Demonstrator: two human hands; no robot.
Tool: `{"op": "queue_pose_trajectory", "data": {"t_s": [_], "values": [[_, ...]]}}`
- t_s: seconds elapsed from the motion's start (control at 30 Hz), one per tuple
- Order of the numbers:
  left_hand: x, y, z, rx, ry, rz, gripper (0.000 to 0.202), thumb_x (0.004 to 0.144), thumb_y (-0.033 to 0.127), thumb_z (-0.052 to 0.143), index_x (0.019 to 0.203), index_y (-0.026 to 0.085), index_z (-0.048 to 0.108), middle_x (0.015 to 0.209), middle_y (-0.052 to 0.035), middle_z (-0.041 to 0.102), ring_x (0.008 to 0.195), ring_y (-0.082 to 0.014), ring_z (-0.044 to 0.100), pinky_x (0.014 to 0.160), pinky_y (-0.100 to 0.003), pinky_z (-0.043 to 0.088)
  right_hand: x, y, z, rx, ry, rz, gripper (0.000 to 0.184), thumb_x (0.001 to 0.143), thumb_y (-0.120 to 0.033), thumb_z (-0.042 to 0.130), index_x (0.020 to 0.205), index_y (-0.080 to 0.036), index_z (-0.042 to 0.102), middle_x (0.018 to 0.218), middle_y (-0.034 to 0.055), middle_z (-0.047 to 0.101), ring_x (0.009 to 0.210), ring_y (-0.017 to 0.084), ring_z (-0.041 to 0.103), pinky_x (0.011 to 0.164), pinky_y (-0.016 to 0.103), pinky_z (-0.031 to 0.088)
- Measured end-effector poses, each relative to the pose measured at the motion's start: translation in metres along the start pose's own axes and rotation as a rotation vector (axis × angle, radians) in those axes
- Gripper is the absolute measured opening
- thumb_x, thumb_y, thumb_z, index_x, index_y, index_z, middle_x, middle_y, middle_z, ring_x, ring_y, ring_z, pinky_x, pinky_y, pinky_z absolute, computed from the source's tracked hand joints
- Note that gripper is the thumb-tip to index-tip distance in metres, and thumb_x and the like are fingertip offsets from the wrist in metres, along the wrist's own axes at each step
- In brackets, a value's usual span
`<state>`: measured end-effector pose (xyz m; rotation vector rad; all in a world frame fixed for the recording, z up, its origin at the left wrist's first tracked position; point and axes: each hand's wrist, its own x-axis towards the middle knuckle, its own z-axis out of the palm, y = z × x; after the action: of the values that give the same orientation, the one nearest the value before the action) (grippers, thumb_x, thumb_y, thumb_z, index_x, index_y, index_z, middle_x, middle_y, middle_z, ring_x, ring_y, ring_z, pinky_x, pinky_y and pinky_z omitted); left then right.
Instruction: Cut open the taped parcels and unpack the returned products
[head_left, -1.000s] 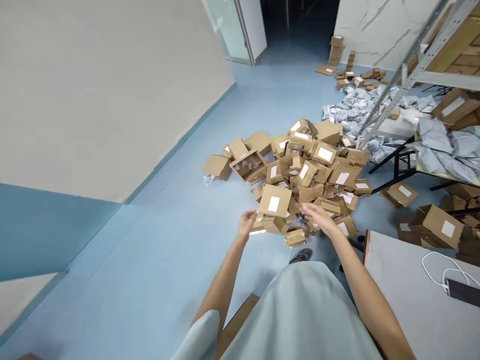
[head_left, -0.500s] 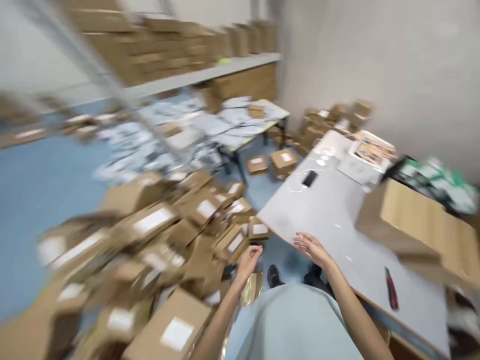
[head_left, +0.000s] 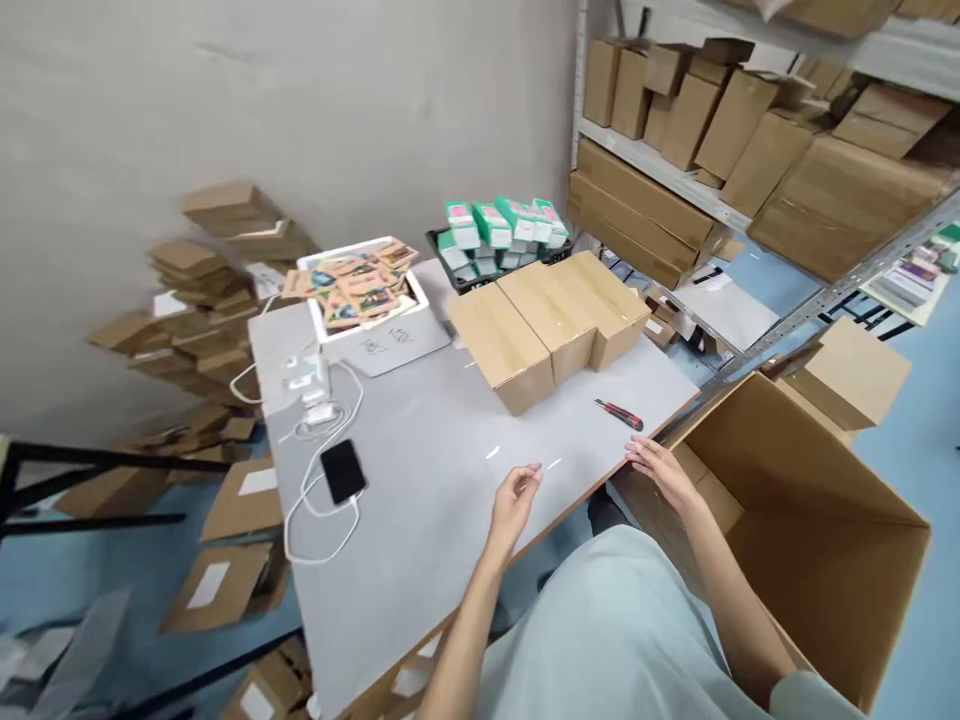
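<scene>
My left hand (head_left: pixel 514 505) hovers over the near edge of the grey-white table (head_left: pixel 397 520), its fingers loosely curled with nothing visible in them. To the right, my right hand (head_left: pixel 664 472) has its fingers stretched out, holding nothing. It is near the table edge and the rim of a big open carton (head_left: pixel 832 440), just below a red and black utility knife (head_left: pixel 621 414) on the tabletop. Beyond my hands stand three closed cardboard boxes (head_left: pixel 551 325) in a row.
A white foam box (head_left: pixel 390 340) filled with printed packets and a black crate (head_left: pixel 495 270) of green-and-white boxes sit at the back. A phone (head_left: pixel 343 471) with a white cable lies left. Metal shelving (head_left: pixel 660 175) with cartons rises right. Parcels (head_left: pixel 232 590) lie on the floor.
My view has swung right, from the floor parcels to the table and shelving. Both hands remain raised before me, and the large open carton has come into view at right.
</scene>
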<state>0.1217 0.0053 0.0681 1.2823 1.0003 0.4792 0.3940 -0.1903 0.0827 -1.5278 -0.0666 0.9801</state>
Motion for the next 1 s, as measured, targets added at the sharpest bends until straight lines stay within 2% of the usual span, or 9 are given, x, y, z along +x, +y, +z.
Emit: {"op": "queue_pose_trajectory", "data": {"t_s": [0.1,0.2,0.3,0.43,0.57,0.7,0.83,0.9,1.0], "values": [[0.039,0.023,0.049,0.013,-0.046,-0.004,0.052,0.084,0.077,0.08,0.086,0.026,0.069,0.134,-0.0171,0.082,0.135,-0.0376,0.075,0.121,-0.054,0.054,0.05,-0.023,-0.023,0.005,0.098,-0.021,0.066,0.071,-0.065,0.099,0.123,-0.027,0.084,0.123,0.0122,0.085,0.125,0.037,0.079,0.12,0.058,0.057],[0.087,0.048,0.097,0.028,-0.063,-0.018,0.052,0.086,0.077,0.078,0.092,0.026,0.072,0.135,-0.0176,0.082,0.14,-0.0386,0.072,0.123,-0.055,0.052,0.117,-0.062,-0.03,0.022,0.128,-0.083,0.083,0.072,-0.073,0.094,0.138,-0.025,0.078,0.139,0.0156,0.08,0.137,0.037,0.073,0.121,0.055,0.057],[0.146,0.072,0.146,0.046,-0.063,-0.041,0.06,0.084,0.075,0.082,0.116,0.024,0.077,0.147,-0.0208,0.076,0.142,-0.0404,0.071,0.123,-0.057,0.053,0.189,-0.109,-0.03,0.019,0.153,-0.157,0.101,0.072,-0.078,0.09,0.153,-0.022,0.069,0.16,0.0207,0.068,0.151,0.038,0.063,0.126,0.053,0.053],[0.218,0.094,0.204,0.06,-0.03,-0.089,0.084,0.084,0.072,0.087,0.149,0.021,0.07,0.171,-0.0264,0.057,0.153,-0.0449,0.063,0.124,-0.057,0.053,0.273,-0.163,-0.025,-0.018,0.139,-0.261,0.109,0.072,-0.075,0.091,0.162,-0.02,0.063,0.176,0.02,0.054,0.164,0.037,0.051,0.135,0.05,0.042],[0.254,0.104,0.239,0.044,0.002,-0.117,0.097,0.085,0.071,0.09,0.164,0.022,0.061,0.177,-0.0245,0.051,0.157,-0.0449,0.06,0.125,-0.055,0.053,0.328,-0.191,-0.021,-0.082,0.085,-0.291,0.1,0.073,-0.078,0.09,0.155,-0.023,0.072,0.175,0.0162,0.057,0.167,0.038,0.047,0.139,0.053,0.036],[0.25,0.107,0.248,0.032,0.048,-0.161,0.101,0.083,0.07,0.093,0.166,0.022,0.061,0.172,-0.024,0.057,0.151,-0.0422,0.066,0.122,-0.05,0.056,0.334,-0.184,-0.019,-0.16,0.036,-0.311,0.084,0.083,-0.088,0.078,0.139,-0.024,0.082,0.168,0.015,0.065,0.165,0.038,0.05,0.141,0.055,0.031],[0.229,0.109,0.248,-0.032,0.071,-0.196,0.099,0.086,0.063,0.093,0.166,0.016,0.06,0.156,-0.0257,0.071,0.137,-0.0384,0.074,0.123,-0.052,0.054,0.292,-0.148,-0.02,-0.366,0.027,-0.435,0.078,0.102,-0.087,0.055,0.136,-0.022,0.082,0.16,0.0187,0.071,0.157,0.038,0.057,0.137,0.061,0.037],[0.222,0.11,0.249,-0.106,0.054,-0.207,0.095,0.085,0.06,0.095,0.164,0.019,0.063,0.163,-0.0248,0.066,0.133,-0.0367,0.075,0.123,-0.053,0.054,0.273,-0.132,-0.023,-0.44,0.013,-0.474,0.074,0.106,-0.081,0.053,0.14,-0.022,0.079,0.154,0.0199,0.074,0.151,0.038,0.062,0.133,0.062,0.042],[0.22,0.114,0.256,-0.16,0.062,-0.247,0.093,0.084,0.058,0.096,0.162,0.02,0.065,0.179,-0.0227,0.049,0.14,-0.0371,0.071,0.125,-0.05,0.053,0.28,-0.132,-0.031,-0.458,0.199,-0.544,0.075,0.106,-0.079,0.056,0.149,-0.021,0.071,0.164,0.0217,0.065,0.156,0.038,0.057,0.133,0.062,0.041]]}}
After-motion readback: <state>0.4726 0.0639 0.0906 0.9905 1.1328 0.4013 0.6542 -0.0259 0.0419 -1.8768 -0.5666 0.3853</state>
